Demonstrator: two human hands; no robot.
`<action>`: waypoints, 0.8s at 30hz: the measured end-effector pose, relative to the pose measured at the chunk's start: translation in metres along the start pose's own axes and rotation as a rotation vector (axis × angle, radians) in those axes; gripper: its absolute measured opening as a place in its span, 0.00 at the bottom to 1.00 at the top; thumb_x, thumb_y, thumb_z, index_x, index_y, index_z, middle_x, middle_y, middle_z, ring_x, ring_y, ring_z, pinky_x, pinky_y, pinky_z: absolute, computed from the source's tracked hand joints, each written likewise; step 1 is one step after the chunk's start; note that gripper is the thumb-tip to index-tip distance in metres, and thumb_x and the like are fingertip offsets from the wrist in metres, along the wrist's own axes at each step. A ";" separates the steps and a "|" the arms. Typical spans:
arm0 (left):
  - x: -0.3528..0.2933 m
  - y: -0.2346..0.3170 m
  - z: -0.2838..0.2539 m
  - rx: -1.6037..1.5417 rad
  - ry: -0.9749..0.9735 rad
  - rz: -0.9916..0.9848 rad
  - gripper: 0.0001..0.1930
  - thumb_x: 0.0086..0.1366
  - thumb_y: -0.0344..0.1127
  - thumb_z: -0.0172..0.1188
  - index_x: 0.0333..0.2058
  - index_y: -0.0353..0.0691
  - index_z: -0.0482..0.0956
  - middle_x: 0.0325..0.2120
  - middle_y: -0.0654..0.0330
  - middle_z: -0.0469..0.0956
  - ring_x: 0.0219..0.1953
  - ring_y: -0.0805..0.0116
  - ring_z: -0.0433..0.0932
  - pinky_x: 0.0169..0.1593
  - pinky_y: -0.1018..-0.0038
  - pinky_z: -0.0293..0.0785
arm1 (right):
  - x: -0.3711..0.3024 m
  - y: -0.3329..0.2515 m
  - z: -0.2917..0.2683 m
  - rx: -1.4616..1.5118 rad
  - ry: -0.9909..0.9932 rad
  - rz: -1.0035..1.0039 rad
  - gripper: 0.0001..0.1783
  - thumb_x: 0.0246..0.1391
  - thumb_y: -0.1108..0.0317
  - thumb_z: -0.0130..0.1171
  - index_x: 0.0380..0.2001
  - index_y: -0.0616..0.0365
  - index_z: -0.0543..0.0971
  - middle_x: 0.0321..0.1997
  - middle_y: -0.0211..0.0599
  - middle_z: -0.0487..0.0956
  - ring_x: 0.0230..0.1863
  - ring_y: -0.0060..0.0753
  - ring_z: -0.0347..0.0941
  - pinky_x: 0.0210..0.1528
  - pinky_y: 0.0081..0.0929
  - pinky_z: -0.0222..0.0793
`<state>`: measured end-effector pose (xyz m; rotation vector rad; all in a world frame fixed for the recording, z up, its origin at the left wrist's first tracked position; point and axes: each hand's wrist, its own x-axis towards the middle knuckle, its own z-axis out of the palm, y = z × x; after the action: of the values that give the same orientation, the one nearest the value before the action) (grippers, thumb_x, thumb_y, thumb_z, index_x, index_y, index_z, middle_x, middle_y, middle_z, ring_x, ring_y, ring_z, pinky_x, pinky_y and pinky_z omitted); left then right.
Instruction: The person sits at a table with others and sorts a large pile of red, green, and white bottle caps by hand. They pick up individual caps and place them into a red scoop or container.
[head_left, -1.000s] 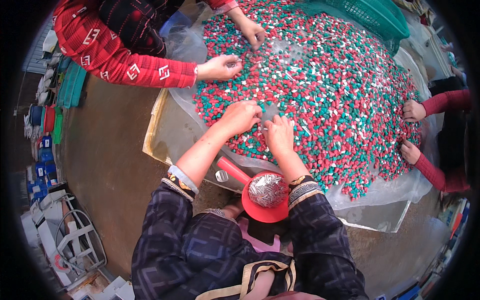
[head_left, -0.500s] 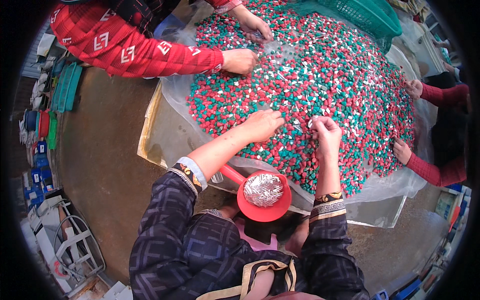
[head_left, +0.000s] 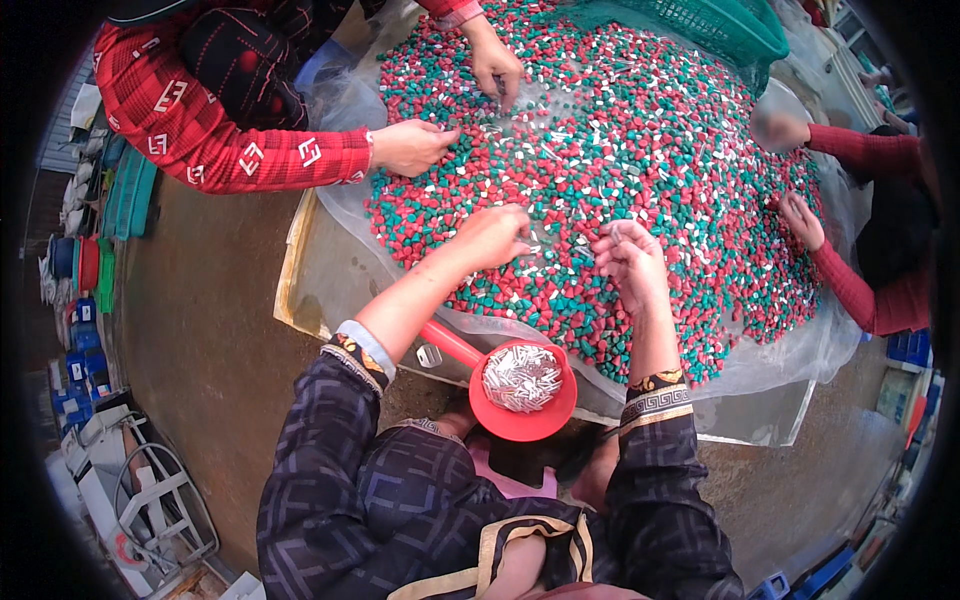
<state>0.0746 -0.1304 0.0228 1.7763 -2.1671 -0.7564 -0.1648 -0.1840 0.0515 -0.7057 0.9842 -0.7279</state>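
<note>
A wide heap of small red, green and white pieces [head_left: 690, 200] lies on a clear plastic sheet [head_left: 345, 215]. Over its near left part is my left hand [head_left: 492, 238], fingers bent down and drawn together at the pieces; what they hold, if anything, is hidden. My right hand [head_left: 632, 262] hovers at the heap's near middle, palm partly turned up and fingers curled in. Whatever lies in those fingers is too small to name. Below and between my forearms, a red long-handled dipper [head_left: 520, 426] holds many slim whitish pieces [head_left: 520, 378] at the table's near edge.
Across the far left, a person's hands [head_left: 412, 148] in red checked sleeves work at the heap. Another person's hand [head_left: 800, 220] rests at its right edge. A green mesh basket [head_left: 725, 35] stands at the back. Crates and a metal frame [head_left: 160, 500] line the left floor.
My left hand has moved left and slightly nearer. My right hand has shifted a little left, its fingers turning upward. The far-left person's hands moved left; one hand at the right lifted off the heap.
</note>
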 end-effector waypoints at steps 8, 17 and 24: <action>0.008 -0.005 0.021 -0.184 -0.029 0.041 0.07 0.48 0.27 0.64 0.25 0.36 0.74 0.29 0.59 0.75 0.38 0.63 0.76 0.40 0.68 0.73 | 0.004 0.013 0.026 -1.351 0.177 -0.230 0.12 0.46 0.63 0.61 0.26 0.62 0.80 0.25 0.43 0.80 0.28 0.37 0.79 0.31 0.36 0.74; 0.007 -0.016 0.000 -0.440 -0.084 -0.195 0.06 0.51 0.27 0.61 0.30 0.37 0.75 0.30 0.59 0.76 0.31 0.69 0.78 0.37 0.72 0.74 | 0.013 0.034 0.029 -1.780 0.104 -0.265 0.06 0.47 0.66 0.57 0.29 0.54 0.80 0.27 0.43 0.80 0.33 0.45 0.79 0.33 0.39 0.75; 0.016 -0.011 0.011 -0.363 -0.059 -0.206 0.07 0.52 0.31 0.61 0.28 0.37 0.74 0.28 0.55 0.77 0.33 0.60 0.78 0.38 0.68 0.74 | 0.011 -0.010 -0.023 0.129 0.000 -0.037 0.05 0.46 0.71 0.52 0.29 0.58 0.74 0.26 0.32 0.74 0.25 0.21 0.69 0.21 0.18 0.61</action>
<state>0.0742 -0.1449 0.0055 1.8137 -1.7531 -1.1788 -0.1842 -0.2029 0.0455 -0.6126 0.9176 -0.8165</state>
